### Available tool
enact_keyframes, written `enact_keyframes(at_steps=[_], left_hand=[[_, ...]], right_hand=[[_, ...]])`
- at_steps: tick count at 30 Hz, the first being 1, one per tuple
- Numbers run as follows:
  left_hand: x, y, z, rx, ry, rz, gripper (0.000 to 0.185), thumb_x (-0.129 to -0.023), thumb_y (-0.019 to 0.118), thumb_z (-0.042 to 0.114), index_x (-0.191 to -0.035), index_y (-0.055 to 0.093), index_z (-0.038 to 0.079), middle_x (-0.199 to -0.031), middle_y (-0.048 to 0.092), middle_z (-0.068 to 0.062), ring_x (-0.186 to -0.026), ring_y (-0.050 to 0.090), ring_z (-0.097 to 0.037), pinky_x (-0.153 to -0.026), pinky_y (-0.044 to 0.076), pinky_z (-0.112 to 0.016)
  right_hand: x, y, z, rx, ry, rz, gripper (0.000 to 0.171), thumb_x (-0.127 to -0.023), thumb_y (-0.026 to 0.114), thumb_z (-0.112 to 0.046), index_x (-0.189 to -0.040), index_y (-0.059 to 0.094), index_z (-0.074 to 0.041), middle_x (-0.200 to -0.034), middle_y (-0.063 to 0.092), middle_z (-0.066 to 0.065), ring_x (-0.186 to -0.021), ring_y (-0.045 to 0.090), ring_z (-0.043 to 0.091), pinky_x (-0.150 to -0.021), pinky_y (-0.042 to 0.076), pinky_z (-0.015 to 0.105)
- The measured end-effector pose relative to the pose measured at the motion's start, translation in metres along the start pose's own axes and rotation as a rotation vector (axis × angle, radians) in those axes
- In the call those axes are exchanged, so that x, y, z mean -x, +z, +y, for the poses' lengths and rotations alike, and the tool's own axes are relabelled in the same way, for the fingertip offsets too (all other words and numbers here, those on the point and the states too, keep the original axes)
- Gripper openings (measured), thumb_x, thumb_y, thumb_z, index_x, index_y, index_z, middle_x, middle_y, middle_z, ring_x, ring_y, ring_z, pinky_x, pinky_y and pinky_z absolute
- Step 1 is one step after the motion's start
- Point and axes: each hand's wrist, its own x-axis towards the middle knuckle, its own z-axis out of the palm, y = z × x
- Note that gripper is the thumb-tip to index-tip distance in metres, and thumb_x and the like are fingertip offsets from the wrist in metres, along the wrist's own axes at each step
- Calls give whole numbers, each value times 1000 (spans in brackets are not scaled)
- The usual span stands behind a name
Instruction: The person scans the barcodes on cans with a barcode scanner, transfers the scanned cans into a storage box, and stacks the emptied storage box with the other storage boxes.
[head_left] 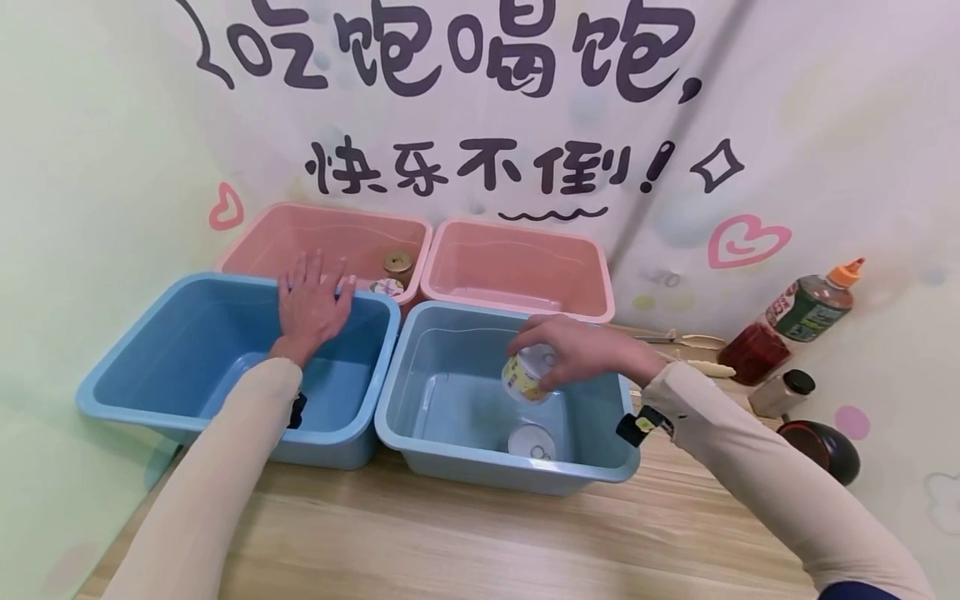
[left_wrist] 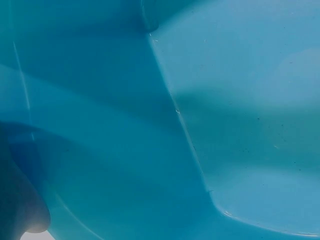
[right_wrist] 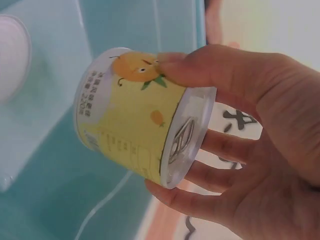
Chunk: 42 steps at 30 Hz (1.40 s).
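Yellow label w/ a cartoon orange on it — that's the can (right_wrist: 132, 117) I've got in my right hand (head_left: 592, 350), thumb on one side of the body, fingers curled round the other and under the pull-tab end. Firm grip, not a pinch. The can is tilted, hanging above the right blue bin (head_left: 420, 433), not touching it; holding it by the tab end prob. keeps the base free to go down first. A second can (head_left: 532, 441) already lies on that bin's floor, just below.

My right wrist is bent, palm facing down and inward, forearm coming in from the right over the bin rim.

My left hand (head_left: 311, 304) lies flat, fingers spread and straight, on the far rim of the left blue bin (head_left: 135, 400), holding nothing, seemingly to steady it. Behind it, the left pink bin (head_left: 255, 242) holds two more cans (head_left: 397, 262), near its right wall.
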Motion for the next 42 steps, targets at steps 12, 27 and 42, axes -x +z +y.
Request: enact_keyframes(at_steps=[12, 27, 42], left_hand=[[0, 2, -1, -2, -2, 7, 62, -105, 28, 48, -157, 32, 13, -167, 14, -21, -154, 6, -44, -121, 3, -67], [1, 3, -2, 8, -1, 6, 63, -105, 27, 49, -157, 32, 13, -167, 14, -21, -154, 7, -44, -121, 2, -68], [-1, 2, -1, 1, -8, 3, 64, -105, 29, 49, -157, 30, 13, -167, 14, -20, -154, 8, -44, -121, 0, -66]], right_hand=[[43, -17, 16, -26, 15, 79, 52, -73, 86, -9, -121, 71, -18, -123, 62, 7, -106, 56, 25, -82, 54, 38], [118, -34, 35, -66, 173, 164, 50, -71, 88, -9, -114, 69, -23, -124, 62, 5, -109, 56, 29, -80, 57, 45], [183, -9, 78, -67, 372, 219, 56, -69, 90, -10, -118, 67, -21, -127, 61, 14, -108, 57, 35, -80, 57, 52]])
